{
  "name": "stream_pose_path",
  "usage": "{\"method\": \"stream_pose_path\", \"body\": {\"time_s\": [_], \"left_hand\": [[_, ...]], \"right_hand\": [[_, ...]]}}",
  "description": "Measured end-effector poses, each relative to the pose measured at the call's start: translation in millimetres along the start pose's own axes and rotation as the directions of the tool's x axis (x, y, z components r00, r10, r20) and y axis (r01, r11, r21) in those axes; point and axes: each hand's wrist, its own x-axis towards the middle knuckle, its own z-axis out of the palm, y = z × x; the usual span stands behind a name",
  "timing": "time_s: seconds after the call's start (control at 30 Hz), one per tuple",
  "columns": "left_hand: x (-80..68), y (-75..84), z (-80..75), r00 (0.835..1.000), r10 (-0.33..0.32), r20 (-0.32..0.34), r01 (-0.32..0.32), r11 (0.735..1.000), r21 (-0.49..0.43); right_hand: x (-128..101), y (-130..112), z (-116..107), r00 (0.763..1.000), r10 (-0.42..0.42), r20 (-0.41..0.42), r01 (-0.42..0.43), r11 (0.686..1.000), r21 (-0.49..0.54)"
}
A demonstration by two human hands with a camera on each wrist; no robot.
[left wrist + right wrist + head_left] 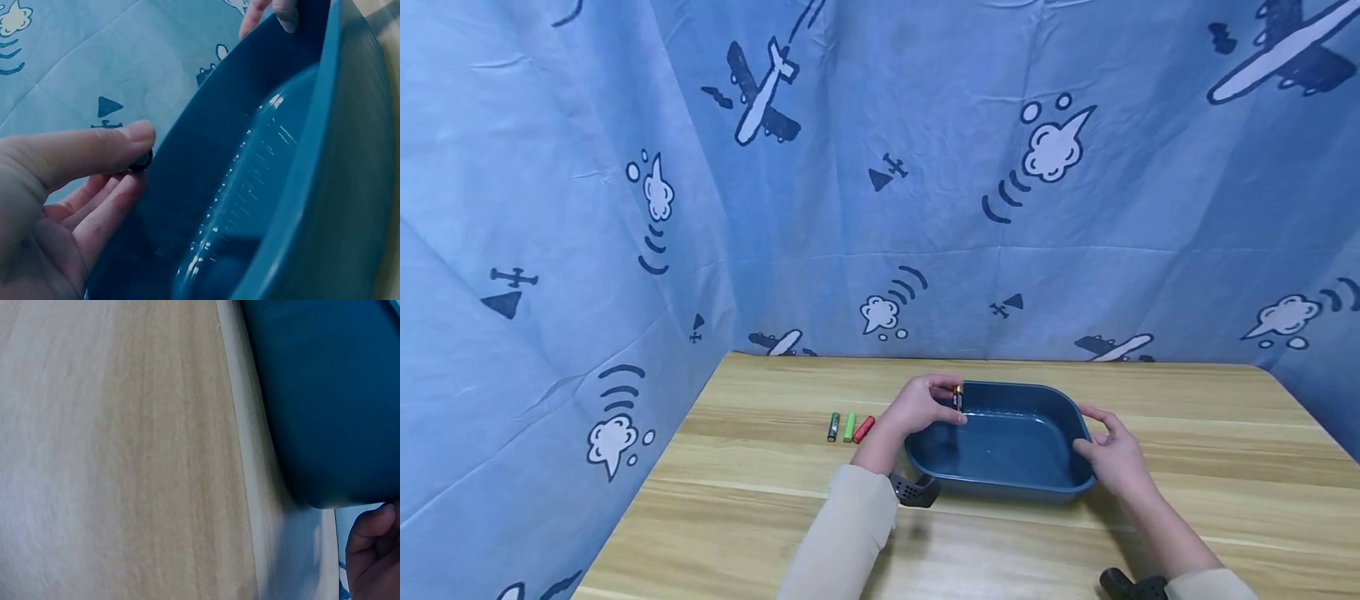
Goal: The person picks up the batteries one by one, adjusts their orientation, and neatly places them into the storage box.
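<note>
- The left hand (925, 407) pinched a small dark battery (957, 398) between thumb and fingers, holding it upright over the left rim of the blue tray (1000, 479).
- In the left-wrist view, the thumb (94, 147) pressed the battery's (141, 162) dark end against the curled fingers, just outside the tray's (350, 156) inner wall.
- The right hand (1112, 454) rested against the tray's right rim, fingers extended along the edge; its grip was relaxed, not closed round anything.
- The right-wrist view showed the tray's (325, 394) outer wall on the wooden tabletop (125, 456), with curled fingertips (372, 550) at the lower right corner.
- The tray stood near the middle of the tabletop (737, 517), between the two hands.
- Three more batteries lay side by side left of the left hand: a dark green one (833, 427), a light green one (850, 427) and a red one (863, 429).
- A blue curtain (625, 167) printed with aeroplanes and clouds enclosed the tabletop.
</note>
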Motion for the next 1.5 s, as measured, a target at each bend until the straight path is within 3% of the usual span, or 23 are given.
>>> {"method": "stream_pose_path", "body": {"time_s": [0.2,0.47,0.73,0.87,1.13,1.3,1.5], "left_hand": [[3.2,7.3,9.8,0.999,-0.001,0.034,0.0,1.0,0.028],[11.8,34.1,38.1,0.996,-0.015,0.089,0.012,1.0,0.026],[34.2,53.9,65.7,0.995,-0.038,0.093,0.036,0.999,0.015],[45.0,53.2,77.0,0.993,-0.036,0.109,0.037,0.999,-0.003],[56.4,42.0,93.7,0.987,0.007,0.16,-0.017,0.998,0.065],[57.5,37.8,103.0,0.98,-0.035,0.198,0.017,0.996,0.088],[58.7,33.3,110.8,0.977,-0.082,0.198,0.063,0.993,0.099]], "right_hand": [[-1,0,-1,1.0,-0.009,-0.003,0.009,1.0,0.002],[0,2,1,0.999,-0.045,-0.009,0.045,0.999,-0.019],[3,1,-3,0.999,-0.033,-0.013,0.032,0.999,-0.017],[6,0,-2,0.999,-0.034,0.001,0.034,0.999,-0.014],[9,1,-3,1.0,-0.021,0.011,0.021,1.0,-0.017],[9,2,-4,1.0,-0.022,0.017,0.022,1.0,-0.007],[11,2,-5,1.0,-0.013,0.018,0.013,1.0,-0.01]]}}
